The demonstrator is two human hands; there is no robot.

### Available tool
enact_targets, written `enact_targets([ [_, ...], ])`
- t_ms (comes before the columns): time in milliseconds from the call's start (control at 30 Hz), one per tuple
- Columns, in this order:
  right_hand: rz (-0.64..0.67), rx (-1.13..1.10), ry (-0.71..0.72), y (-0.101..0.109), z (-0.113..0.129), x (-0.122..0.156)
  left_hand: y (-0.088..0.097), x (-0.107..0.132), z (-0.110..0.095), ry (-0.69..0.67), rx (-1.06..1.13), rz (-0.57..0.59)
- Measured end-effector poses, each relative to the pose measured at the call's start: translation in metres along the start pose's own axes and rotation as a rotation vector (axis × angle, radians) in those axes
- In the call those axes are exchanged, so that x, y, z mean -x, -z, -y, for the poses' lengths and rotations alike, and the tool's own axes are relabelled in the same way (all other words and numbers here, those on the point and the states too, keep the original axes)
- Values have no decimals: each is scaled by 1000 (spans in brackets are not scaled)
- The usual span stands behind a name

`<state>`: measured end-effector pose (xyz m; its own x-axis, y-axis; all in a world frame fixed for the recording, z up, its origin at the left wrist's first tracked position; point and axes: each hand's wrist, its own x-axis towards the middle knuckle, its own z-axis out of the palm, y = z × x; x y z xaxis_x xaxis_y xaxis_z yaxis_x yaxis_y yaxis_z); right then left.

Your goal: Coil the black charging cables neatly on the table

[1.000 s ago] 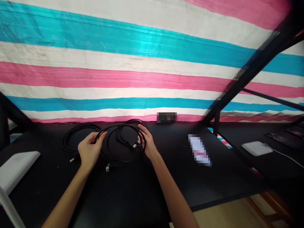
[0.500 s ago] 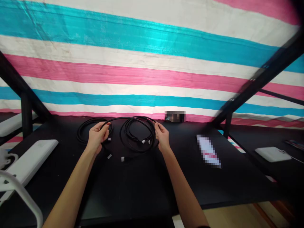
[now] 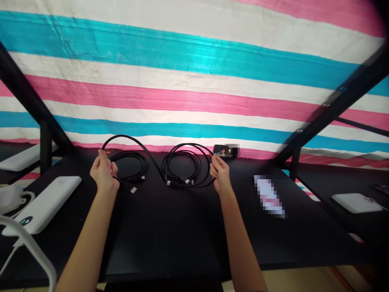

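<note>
A black cable (image 3: 142, 147) arcs between my two hands over the dark table. My left hand (image 3: 105, 171) is closed on one stretch of it, and a pale plug (image 3: 133, 190) shows just right of that wrist. My right hand (image 3: 220, 172) pinches the looped part of the same cable. Behind and right of my left hand, a coiled black cable (image 3: 130, 162) lies on the table with a plug at its edge. Another coil (image 3: 182, 156) lies within the held loop, nearer my right hand, with light plugs at its front.
A white power bank (image 3: 56, 200) lies to the left, beside a white curved bar (image 3: 33, 243). A phone (image 3: 225, 151) leans against the striped sheet (image 3: 194, 97). A blurred white packet (image 3: 269, 196) lies at right. Black slanted frame bars (image 3: 328, 103) flank the table (image 3: 170, 251).
My hands have moved apart, the left one mostly leftward, the right one slightly right. The cable between them now rises in a taller arch on the left. The view has shifted a little.
</note>
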<state>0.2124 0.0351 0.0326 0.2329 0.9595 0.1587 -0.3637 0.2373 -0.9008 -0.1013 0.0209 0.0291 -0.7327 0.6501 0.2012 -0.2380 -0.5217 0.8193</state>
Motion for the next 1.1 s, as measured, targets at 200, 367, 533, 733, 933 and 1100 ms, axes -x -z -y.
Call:
enact_targets([
  [200, 201, 162, -4, -20, 5, 14, -17, 22, -2, 40, -36, 277],
  [367, 561, 295, 45, -49, 18, 30, -28, 45, 2, 216, -200, 549],
  [533, 761, 337, 16, -65, 22, 34, -31, 50, 3, 313, -308, 499],
  [733, 713, 511, -100, -33, 3, 34, -28, 45, 3, 351, -376, 373],
  [933, 653, 297, -85, -10, 32, 43, -26, 43, 5, 316, -297, 352],
  [1100, 768, 168, -109, -5, 103, 67, -20, 30, 3, 268, -267, 173],
])
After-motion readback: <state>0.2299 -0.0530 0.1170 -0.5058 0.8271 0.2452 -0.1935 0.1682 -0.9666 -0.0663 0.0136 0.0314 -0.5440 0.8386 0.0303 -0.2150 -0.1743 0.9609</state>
